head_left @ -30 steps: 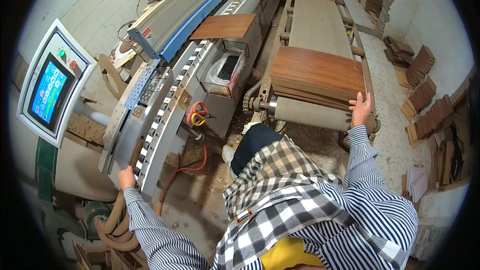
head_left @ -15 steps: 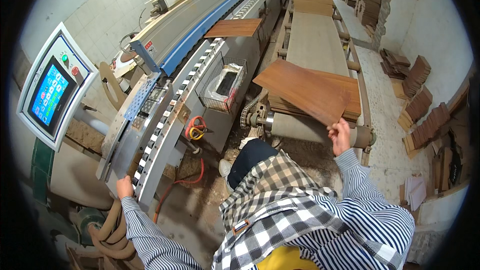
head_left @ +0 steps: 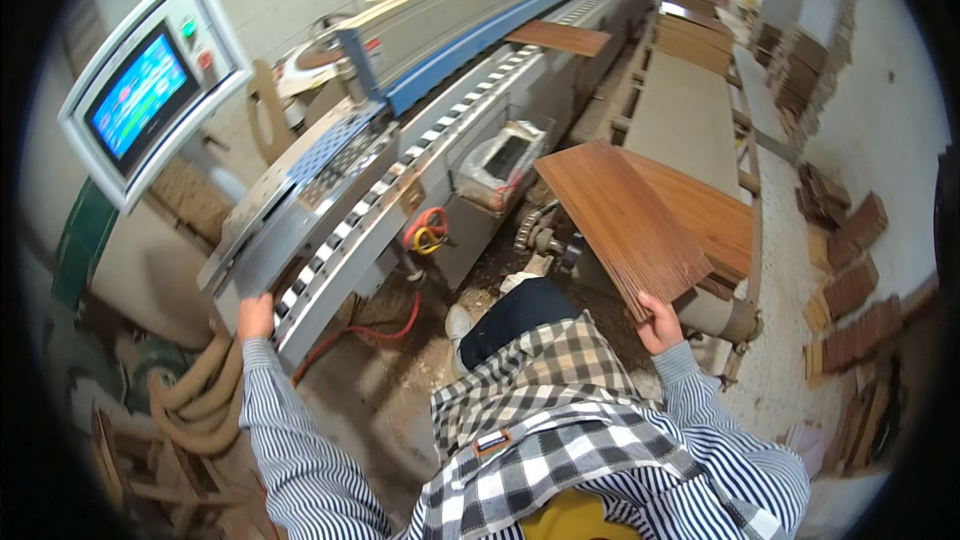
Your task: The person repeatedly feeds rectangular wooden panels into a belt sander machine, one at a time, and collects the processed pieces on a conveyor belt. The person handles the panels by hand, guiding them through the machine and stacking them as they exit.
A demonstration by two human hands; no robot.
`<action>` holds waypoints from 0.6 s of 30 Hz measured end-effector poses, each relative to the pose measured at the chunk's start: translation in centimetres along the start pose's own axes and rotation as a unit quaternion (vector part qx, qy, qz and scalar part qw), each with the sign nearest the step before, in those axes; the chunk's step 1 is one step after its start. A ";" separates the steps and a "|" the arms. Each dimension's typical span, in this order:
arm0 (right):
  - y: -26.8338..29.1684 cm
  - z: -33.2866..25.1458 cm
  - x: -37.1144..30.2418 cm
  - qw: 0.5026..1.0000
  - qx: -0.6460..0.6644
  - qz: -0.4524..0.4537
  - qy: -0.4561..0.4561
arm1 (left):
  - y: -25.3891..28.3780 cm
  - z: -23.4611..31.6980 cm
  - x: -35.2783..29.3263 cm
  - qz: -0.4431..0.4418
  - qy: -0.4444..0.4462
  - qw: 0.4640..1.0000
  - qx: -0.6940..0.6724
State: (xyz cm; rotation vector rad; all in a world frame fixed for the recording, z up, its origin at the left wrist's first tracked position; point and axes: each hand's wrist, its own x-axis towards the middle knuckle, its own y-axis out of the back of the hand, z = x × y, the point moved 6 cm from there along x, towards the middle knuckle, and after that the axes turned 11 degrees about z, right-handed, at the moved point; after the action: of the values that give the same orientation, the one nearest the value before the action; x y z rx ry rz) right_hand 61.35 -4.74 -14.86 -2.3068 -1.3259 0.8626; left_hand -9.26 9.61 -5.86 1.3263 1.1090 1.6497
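Observation:
My right hand [head_left: 658, 325] grips the near corner of a reddish-brown wooden board [head_left: 625, 225]. The board is tilted and lifted partly off a stack of similar boards [head_left: 712, 225] on the roller conveyor. At the near end of a long edge-processing machine [head_left: 335, 250], my left hand [head_left: 256, 317] is closed around the metal edge beside the row of black and white feed pads. Its fingertips are partly hidden. Another brown board [head_left: 560, 38] lies farther along the machine's feed track.
A control panel with a lit screen [head_left: 143, 95] stands at the left. Below the track are a wire basket [head_left: 497, 165] and yellow-and-red-handled scissors [head_left: 428, 232]. A red hose [head_left: 375, 330] hangs low. Strips of wood [head_left: 855, 335] are stacked along the right wall.
My right hand has drawn the board toward me and turned it, baring more of the stack. My left hand stays at the machine's edge. The view has shifted left.

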 end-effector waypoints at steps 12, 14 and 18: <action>-18.4 4.3 -3.4 0.962 -0.067 -0.229 -0.129 | 5.2 3.1 -2.5 -0.011 0.206 0.977 -0.060; -21.6 6.5 -4.1 0.946 -0.082 -0.271 -0.160 | 5.8 3.9 -2.5 -0.014 0.226 0.971 -0.072; -27.3 10.5 -7.0 0.913 -0.110 -0.339 -0.198 | 5.2 3.4 -2.5 -0.027 0.247 0.966 -0.074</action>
State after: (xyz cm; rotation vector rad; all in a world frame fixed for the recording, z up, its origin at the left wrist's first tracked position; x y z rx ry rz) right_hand 33.95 2.97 -5.09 -1.6242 -2.3050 0.9829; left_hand -5.59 6.02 -1.54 0.7991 1.2553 2.0397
